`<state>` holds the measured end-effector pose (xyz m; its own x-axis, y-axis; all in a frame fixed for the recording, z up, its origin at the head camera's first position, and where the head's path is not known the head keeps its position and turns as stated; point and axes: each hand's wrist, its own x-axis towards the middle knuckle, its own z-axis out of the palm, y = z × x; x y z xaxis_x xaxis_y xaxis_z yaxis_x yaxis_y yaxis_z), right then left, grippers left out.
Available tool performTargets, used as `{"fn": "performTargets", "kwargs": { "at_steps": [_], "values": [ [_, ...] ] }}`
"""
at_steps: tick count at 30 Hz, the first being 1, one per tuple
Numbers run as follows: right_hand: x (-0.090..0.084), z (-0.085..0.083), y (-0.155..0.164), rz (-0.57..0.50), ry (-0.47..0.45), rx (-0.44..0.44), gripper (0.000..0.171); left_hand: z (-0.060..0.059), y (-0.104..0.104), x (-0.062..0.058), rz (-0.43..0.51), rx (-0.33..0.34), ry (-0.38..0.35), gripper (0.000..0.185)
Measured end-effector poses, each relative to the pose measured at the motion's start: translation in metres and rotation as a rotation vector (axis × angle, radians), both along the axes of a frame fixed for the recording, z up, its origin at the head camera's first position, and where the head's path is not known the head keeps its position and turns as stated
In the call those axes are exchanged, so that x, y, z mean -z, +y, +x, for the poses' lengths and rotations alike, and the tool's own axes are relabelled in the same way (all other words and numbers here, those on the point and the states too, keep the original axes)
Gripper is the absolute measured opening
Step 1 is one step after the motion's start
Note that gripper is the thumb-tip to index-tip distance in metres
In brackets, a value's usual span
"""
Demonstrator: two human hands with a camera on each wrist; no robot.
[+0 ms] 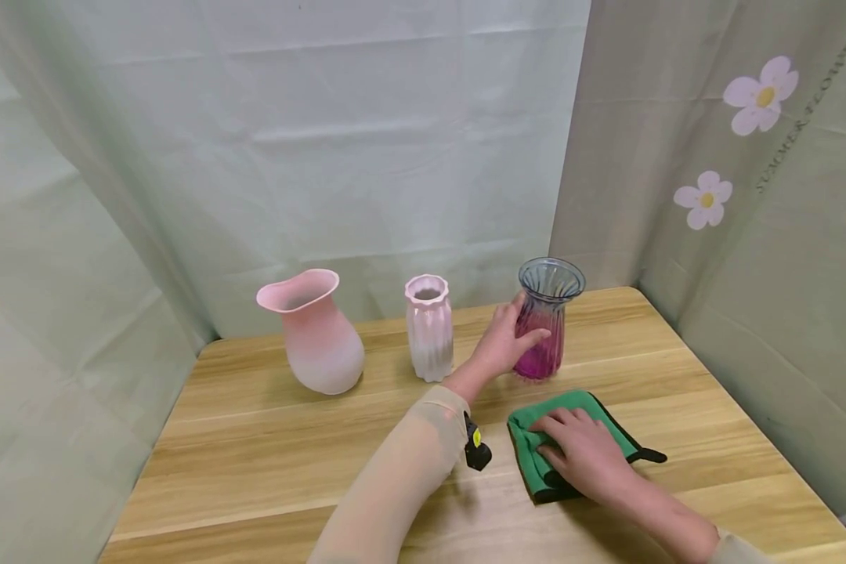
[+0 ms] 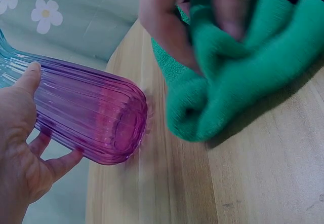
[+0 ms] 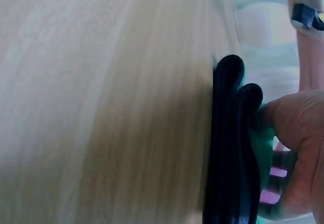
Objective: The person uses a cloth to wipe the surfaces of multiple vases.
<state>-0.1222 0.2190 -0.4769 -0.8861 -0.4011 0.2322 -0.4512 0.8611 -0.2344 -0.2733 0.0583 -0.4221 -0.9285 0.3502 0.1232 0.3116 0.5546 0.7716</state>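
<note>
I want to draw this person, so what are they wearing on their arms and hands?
Both hands are bare: no gloves, no rings that show. The left arm wears a thin, snug, pale beige sleeve ending at the wrist, with a small black device with a yellow-green mark strapped there. The right arm is bare near the hand, with a pale beige sleeve edge higher up.
</note>
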Motion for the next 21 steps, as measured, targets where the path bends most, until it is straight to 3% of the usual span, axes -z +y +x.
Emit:
{"fn": "performTargets", "kwargs": {
  "at_steps": [14, 21],
  "values": [
    [0.011, 0.006, -0.013, 0.056, 0.023, -0.014, 0.043, -0.002, 0.000, 0.000, 0.000, -0.004, -0.014, 0.089],
    [0.008, 0.011, -0.010, 0.003, -0.024, -0.003, 0.049, 0.003, 0.001, 0.000, -0.007, 0.000, 0.005, 0.091]
  ]
}}
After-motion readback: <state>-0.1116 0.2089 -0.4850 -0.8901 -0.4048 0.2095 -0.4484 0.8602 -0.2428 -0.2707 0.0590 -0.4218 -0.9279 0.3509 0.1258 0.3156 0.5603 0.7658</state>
